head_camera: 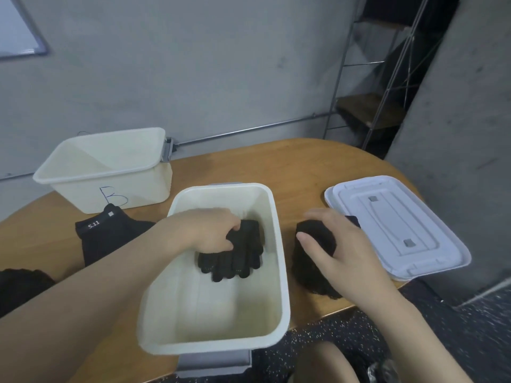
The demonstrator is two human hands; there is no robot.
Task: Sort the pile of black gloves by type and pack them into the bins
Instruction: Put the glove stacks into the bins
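A cream bin (279,272) stands in front of me on the wooden table. Inside it lies a black knit glove (237,258), fingers pointing toward me. My left hand (210,230) reaches into the bin and grips the glove at its cuff end. To the right of the bin, my right hand (329,244) curls over a bundled black knit glove (309,264) that rests on the table. A second cream bin marked "B" (83,172) stands at the far left. Black gloves with a "5.11" label (107,236) lie under my left forearm.
A white bin lid (398,225) lies upside down at the right, near the table's rounded edge (359,153). Another dark glove pile (22,283) sits at the left edge. A grey wall and a wire shelf (370,111) stand behind the table.
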